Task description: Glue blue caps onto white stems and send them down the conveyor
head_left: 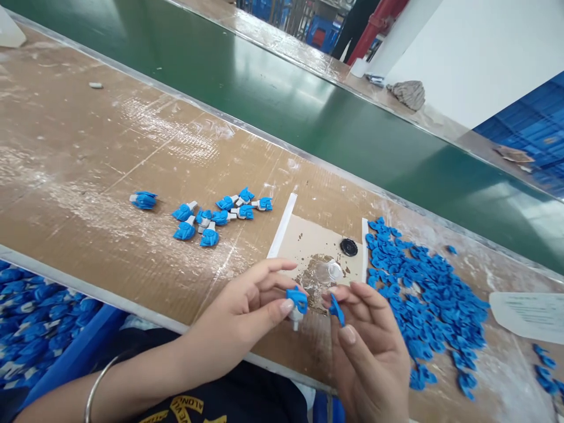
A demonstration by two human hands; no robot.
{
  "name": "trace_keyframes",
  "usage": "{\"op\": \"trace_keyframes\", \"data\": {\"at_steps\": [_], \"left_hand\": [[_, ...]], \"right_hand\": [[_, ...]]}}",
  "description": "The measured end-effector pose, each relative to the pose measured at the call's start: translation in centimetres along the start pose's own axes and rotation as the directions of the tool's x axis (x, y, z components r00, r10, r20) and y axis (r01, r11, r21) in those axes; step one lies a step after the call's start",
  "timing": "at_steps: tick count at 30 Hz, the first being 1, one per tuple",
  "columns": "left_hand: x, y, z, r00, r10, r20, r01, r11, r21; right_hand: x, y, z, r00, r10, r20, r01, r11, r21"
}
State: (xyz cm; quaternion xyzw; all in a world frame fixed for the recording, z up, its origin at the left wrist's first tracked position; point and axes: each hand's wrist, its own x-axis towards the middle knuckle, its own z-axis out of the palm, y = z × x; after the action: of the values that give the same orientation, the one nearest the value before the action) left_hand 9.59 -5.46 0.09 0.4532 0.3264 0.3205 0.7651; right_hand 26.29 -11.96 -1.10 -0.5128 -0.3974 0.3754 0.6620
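Note:
My left hand (259, 299) pinches a blue and white piece (296, 301) between thumb and fingers, its white stem pointing down. A thin blue piece (337, 309) is held in the fingers of my right hand (370, 341), a short gap away from the first. Beyond both hands lies a wet, stained sheet (304, 235) with a clear round dish (329, 271) and a black round cap (349, 247) on it. To its right spreads a big pile of loose blue pieces (427, 294). Several blue and white pieces (209, 236) sit on the table to the left.
A blue bin (79, 358) full of blue and white pieces stands at the lower left. A green conveyor belt (273, 100) runs behind the brown table (110, 147). At the right lies a translucent plastic container (529, 316); a crumpled rag (408, 94) rests across the belt.

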Motion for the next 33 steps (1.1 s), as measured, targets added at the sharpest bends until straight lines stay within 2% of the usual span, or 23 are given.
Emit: {"op": "trace_keyframes", "data": {"at_steps": [3, 6, 10, 13, 17, 21, 24, 28, 33], "left_hand": [[0.0, 0.0, 0.5, 0.998, -0.038, 0.052, 0.044, 0.993, -0.111], [-0.1, 0.1, 0.5, 0.997, -0.043, 0.059, 0.051, 0.988, -0.143], [-0.3, 0.0, 0.6, 0.998, -0.045, 0.044, 0.052, 0.985, -0.162], [-0.4, -0.1, 0.6, 0.998, -0.057, 0.026, 0.060, 0.985, -0.163], [-0.4, -0.1, 0.7, 0.998, -0.060, 0.011, 0.061, 0.987, -0.147], [-0.2, 0.1, 0.7, 0.998, -0.056, -0.002, 0.056, 0.996, -0.076], [0.1, -0.1, 0.5, 0.999, -0.048, -0.008, 0.047, 0.996, -0.079], [0.4, -0.2, -0.4, 0.995, -0.098, -0.035, 0.094, 0.989, -0.113], [0.3, 0.5, -2.4, 0.984, -0.027, -0.175, 0.045, 0.994, 0.102]], "right_hand": [[-0.6, 0.1, 1.1, 0.998, 0.068, -0.011, -0.066, 0.984, 0.166], [-0.8, 0.3, 1.5, 0.997, 0.076, -0.025, -0.070, 0.981, 0.181], [-1.4, 0.3, 1.6, 1.000, 0.026, -0.010, -0.025, 0.997, 0.067], [-1.8, 0.3, 1.7, 0.999, -0.053, -0.010, 0.051, 0.994, -0.100], [-2.4, 0.6, 2.0, 0.989, -0.147, -0.026, 0.131, 0.940, -0.316], [-3.1, 1.5, 2.2, 0.966, -0.256, -0.042, 0.215, 0.880, -0.424], [-3.3, 2.0, 2.2, 0.974, -0.225, -0.030, 0.186, 0.868, -0.461], [-3.1, 1.8, 2.2, 0.984, -0.154, -0.089, 0.100, 0.890, -0.444], [-3.5, 1.6, 2.0, 0.974, -0.152, -0.167, 0.054, 0.875, -0.482]]}}
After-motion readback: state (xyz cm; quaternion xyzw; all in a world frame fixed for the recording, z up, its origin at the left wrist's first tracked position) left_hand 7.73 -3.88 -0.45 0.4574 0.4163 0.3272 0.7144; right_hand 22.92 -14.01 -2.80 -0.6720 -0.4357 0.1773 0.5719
